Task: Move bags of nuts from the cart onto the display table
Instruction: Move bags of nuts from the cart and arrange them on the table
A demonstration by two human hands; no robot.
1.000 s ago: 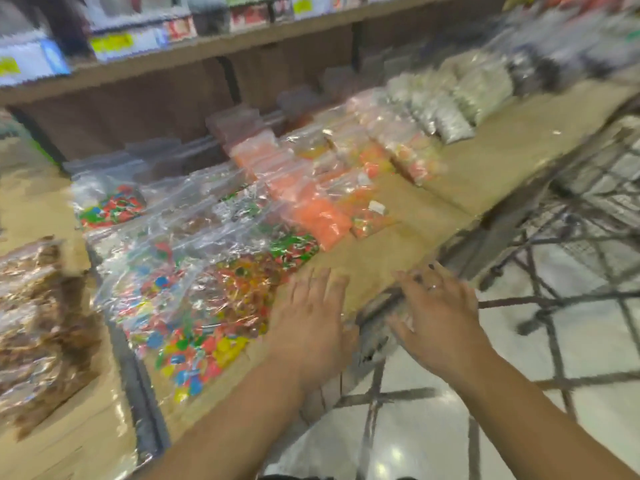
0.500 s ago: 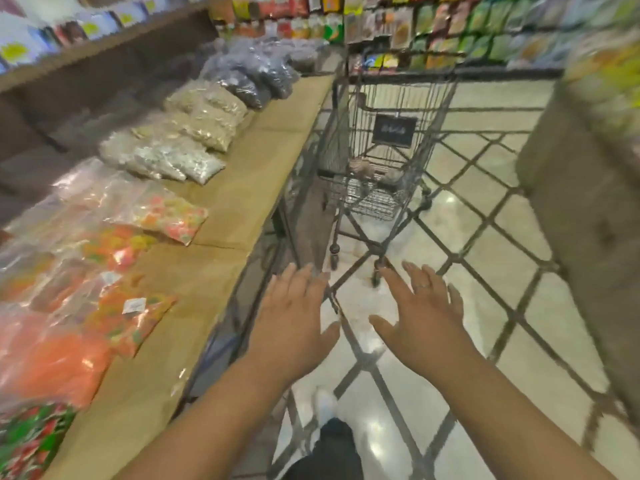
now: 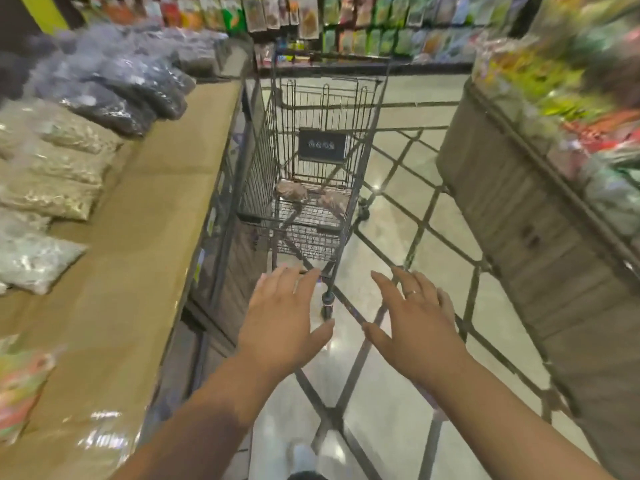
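A dark wire shopping cart [image 3: 325, 109] stands straight ahead in the aisle, close against the display table [image 3: 138, 244] on the left. Two clear bags of brown nuts lie in its basket, one [image 3: 291, 189] at the left and one [image 3: 334, 201] at the right. My left hand [image 3: 284, 320] and my right hand [image 3: 414, 323] hover side by side in front of the cart's near end, palms down, fingers spread, holding nothing. A ring shows on my right hand.
Bags of pale seeds [image 3: 55, 174], dark goods [image 3: 117, 95] and coloured sweets [image 3: 20, 382] line the table's left side. A wooden display bin [image 3: 530, 230] with packets borders the aisle on the right. Shelves of hanging packets [image 3: 346, 26] close the far end.
My view has swung right from the table's sweets to the aisle and cart. The cart now looks nearer, and both hands stay out in front, empty.
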